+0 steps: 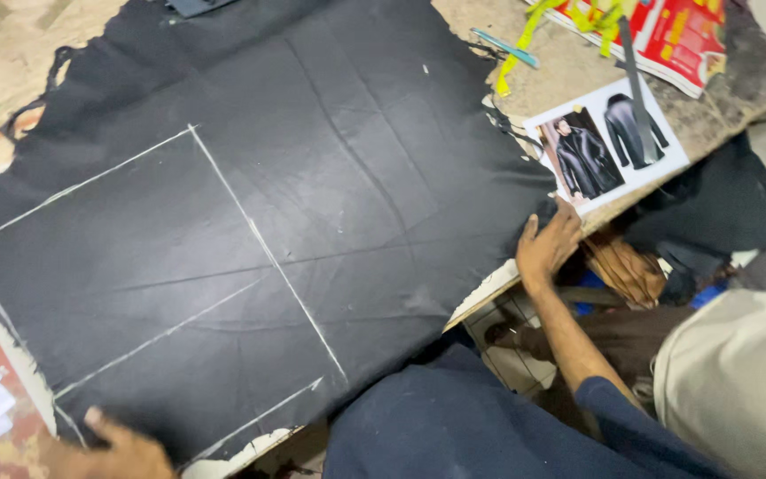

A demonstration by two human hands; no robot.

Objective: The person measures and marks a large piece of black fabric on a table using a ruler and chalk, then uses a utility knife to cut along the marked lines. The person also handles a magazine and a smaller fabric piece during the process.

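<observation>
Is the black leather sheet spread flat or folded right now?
Spread flat: the black leather sheet lies open across the table, chalk lines fully visible.
</observation>
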